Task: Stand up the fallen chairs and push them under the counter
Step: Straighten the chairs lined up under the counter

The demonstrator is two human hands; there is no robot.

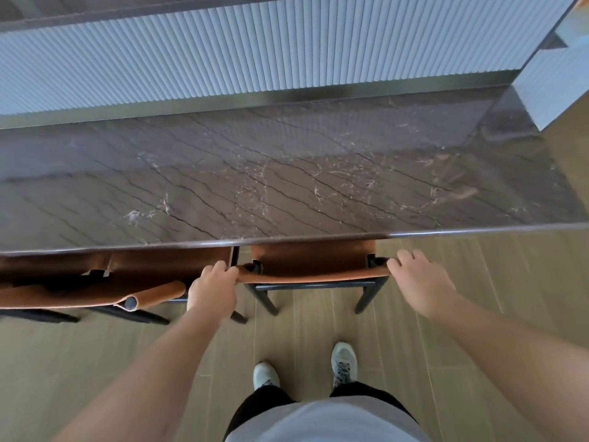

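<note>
We see an upright brown leather chair, its seat tucked beneath the front edge of the dark veined stone table and only its backrest and dark rear legs showing. The left hand grips the backrest's left end, fingers curled over the top edge; the right hand holds the right end the same way. Just beside it on the left, with a narrow gap between them, a second matching chair stands partly under the same edge, its backrest set further out. Behind the chairs we see open wood-plank floor, where a pair of pale shoes stands. A ribbed pale panel borders the table's far side.
</note>
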